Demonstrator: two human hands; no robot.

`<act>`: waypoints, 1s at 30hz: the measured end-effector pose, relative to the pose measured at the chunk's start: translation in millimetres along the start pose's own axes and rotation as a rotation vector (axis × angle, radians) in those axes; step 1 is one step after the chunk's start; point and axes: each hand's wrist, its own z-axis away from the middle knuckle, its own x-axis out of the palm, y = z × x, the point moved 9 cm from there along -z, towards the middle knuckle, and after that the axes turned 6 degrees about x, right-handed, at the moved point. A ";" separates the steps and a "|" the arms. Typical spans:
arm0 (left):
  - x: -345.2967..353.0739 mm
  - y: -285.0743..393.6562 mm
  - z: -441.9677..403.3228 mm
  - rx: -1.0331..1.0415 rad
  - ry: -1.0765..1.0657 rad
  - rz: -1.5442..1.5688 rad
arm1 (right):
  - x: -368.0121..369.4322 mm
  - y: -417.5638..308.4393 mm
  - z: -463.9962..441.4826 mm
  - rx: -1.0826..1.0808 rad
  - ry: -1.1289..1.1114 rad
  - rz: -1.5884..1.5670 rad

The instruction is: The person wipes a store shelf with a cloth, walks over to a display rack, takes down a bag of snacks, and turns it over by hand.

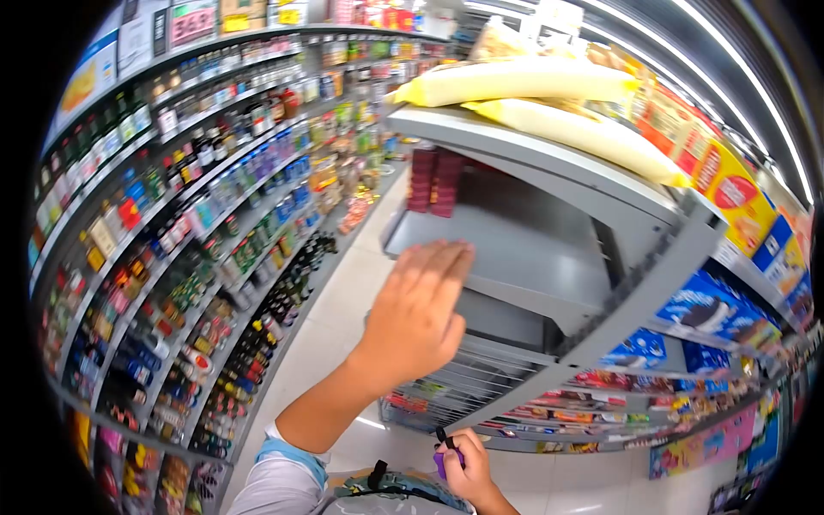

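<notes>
My left hand (pixel 416 313) reaches out in front of a grey metal shelf (pixel 532 245), its fingers stretched out and nothing in it. Whether the fingertips touch the shelf edge I cannot tell. Low at the centre, my right hand (pixel 468 468) is closed around a small purple item (pixel 448 462) with a black strap. Dark red packages (pixel 435 182) stand in stacks at the far left end of the grey shelf. Above, long pale yellow packs (pixel 524 81) lie on the top shelf.
Long shelves of bottles and jars (pixel 206 150) line the left side. A tiled aisle floor (pixel 322 326) runs between the racks. At the right are shelves with blue packs (pixel 708 305) and a grey upright post (pixel 644 283). A wire rack (pixel 481 378) sits below.
</notes>
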 end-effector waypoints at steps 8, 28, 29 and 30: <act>-16.2 19.7 51.9 -0.071 -0.078 0.009 | 67.5 -9.6 -18.0 0.000 -0.383 -0.094; -89.4 -303.3 435.9 -1.153 0.146 1.416 | 382.3 -105.2 -211.4 -0.204 -0.407 -0.124; -90.5 -322.9 433.0 -1.136 0.182 1.412 | 386.8 -104.2 -217.8 -0.184 -0.379 -0.112; -86.2 -338.7 425.4 -1.141 0.179 1.427 | 392.6 -97.4 -221.5 -0.091 -0.395 -0.139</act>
